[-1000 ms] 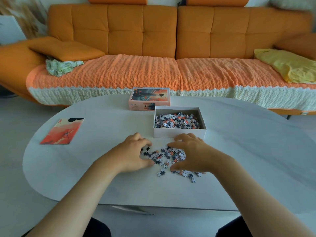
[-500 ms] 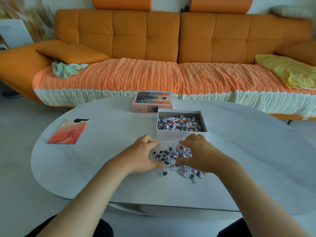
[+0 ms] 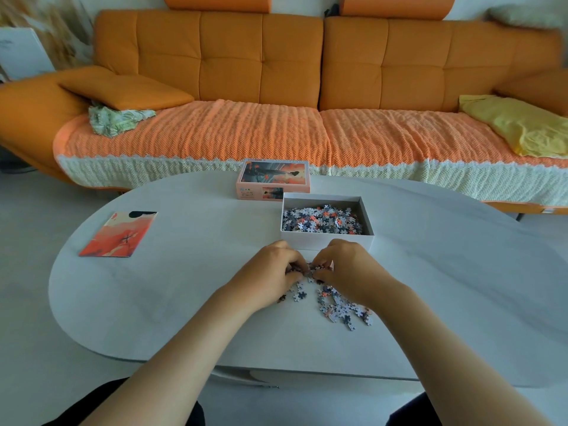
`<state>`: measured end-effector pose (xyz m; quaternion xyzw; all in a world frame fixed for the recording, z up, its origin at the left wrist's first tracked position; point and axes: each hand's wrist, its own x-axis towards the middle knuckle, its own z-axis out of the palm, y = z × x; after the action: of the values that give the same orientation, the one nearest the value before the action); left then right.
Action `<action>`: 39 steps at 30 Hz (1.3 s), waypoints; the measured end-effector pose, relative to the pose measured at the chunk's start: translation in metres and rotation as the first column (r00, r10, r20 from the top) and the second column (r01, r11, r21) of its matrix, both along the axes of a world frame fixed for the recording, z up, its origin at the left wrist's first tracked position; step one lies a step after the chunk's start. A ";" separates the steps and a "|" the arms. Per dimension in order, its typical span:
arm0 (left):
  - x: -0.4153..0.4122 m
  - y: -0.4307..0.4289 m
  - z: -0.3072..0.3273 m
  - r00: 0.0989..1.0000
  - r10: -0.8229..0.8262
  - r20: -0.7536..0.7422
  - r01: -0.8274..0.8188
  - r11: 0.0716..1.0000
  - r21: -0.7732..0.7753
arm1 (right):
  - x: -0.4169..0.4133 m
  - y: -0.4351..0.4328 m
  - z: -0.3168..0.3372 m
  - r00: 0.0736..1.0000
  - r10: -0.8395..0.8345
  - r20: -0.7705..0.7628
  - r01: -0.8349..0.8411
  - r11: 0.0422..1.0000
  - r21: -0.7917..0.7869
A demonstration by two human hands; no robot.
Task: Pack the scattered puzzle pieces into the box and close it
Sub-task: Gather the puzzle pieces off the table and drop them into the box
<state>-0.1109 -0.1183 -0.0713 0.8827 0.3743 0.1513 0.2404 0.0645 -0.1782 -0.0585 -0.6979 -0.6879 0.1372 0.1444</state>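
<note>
Just in front of the box (image 3: pixel 325 240), both hands are down on the table (image 3: pixel 184 302), facing each other with fingertips almost meeting. The left hand (image 3: pixel 270 273) and right hand (image 3: pixel 349 269) each have their fingers curled inward, closing on a small clump of pieces (image 3: pixel 311 268) pressed between them. How many each hand grips is hidden by the knuckles. More loose pieces trail from the clump toward the person's right, a scattered patch lying flat beside the right wrist. A few singles lie nearer the heel of the left hand.

The box sits open side up, its long axis running left to right across the view. Its front wall is just beyond the knuckles and apart from them. It is partly filled with a heap of grey, white and orange pieces. The lid (image 3: pixel 273 178) lies picture side up behind the box's far left corner, long axis also left to right; whether it touches the box I cannot tell. A card (image 3: pixel 118 233) with an orange print lies flat well to the left, its long axis tilted away to the right. Beyond the table stands an orange sofa (image 3: pixel 261 63).
</note>
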 end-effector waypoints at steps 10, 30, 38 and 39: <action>0.002 0.015 0.011 0.994 0.038 0.107 -0.030 0.997 -0.072 | 0.008 0.006 0.011 0.999 -0.005 -0.054 0.006 1.000 0.024; 0.055 0.070 0.003 0.969 0.125 0.213 -0.208 0.878 0.431 | 0.043 0.046 0.004 0.991 -0.133 -0.015 0.130 0.928 0.349; 0.047 0.060 0.008 0.997 0.008 -0.078 0.018 0.942 0.335 | 0.030 0.032 0.001 0.990 0.000 0.139 -0.015 0.994 0.106; 0.047 0.060 0.008 0.993 0.031 -0.118 0.013 0.936 0.352 | 0.031 0.032 0.000 0.986 0.002 0.167 -0.016 0.997 0.079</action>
<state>-0.0643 -0.0582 -0.0631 0.9173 0.3592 0.1627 0.0548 0.0958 -0.1464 -0.0581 -0.6975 -0.7057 0.0512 0.1134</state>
